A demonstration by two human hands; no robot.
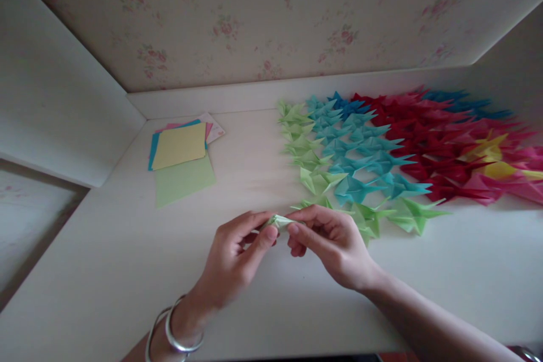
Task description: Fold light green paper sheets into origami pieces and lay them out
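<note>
Between my two hands is a small folded piece of pale green origami paper [280,222], held just above the white desk. The thumb and fingers of my left hand [237,251] pinch its left end. My right hand [333,243] pinches the right end between thumb and forefinger. Its exact folds are partly covered by my fingertips. Right beside my right hand lie light green paper cranes [413,215], the nearest ones partly hidden behind it.
Rows of folded paper cranes in turquoise [356,186], red [407,130], pink and yellow fill the right side. Stacked square sheets, a yellow sheet [180,146] over a green sheet [186,181], lie at left. A papered wall [254,22] and white cabinet [55,68] bound the desk [127,249].
</note>
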